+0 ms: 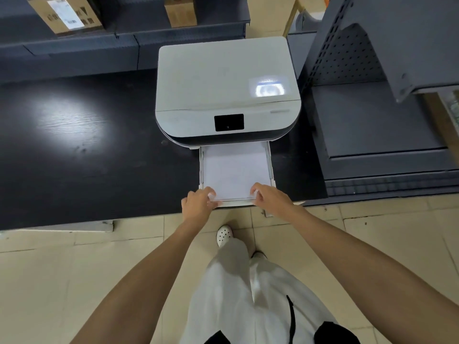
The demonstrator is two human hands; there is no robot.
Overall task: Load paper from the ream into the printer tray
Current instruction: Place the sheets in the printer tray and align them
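A white printer (pixel 223 78) with a small black screen stands on a low black table (pixel 74 150). Its white paper tray (pixel 271 167) is pulled out toward me, over the table's front edge. A stack of white paper (pixel 234 170) lies flat inside the tray. My left hand (pixel 198 203) grips the tray's front left corner, fingers curled over the paper's near edge. My right hand (pixel 269 198) grips the front right corner the same way. No ream is in view.
Dark grey metal shelving (pixel 377 100) stands to the right of the printer and along the back. Cardboard boxes (pixel 67 16) sit on the back shelf. Beige floor tiles (pixel 74 281) lie under my legs and white shoe (pixel 224 235).
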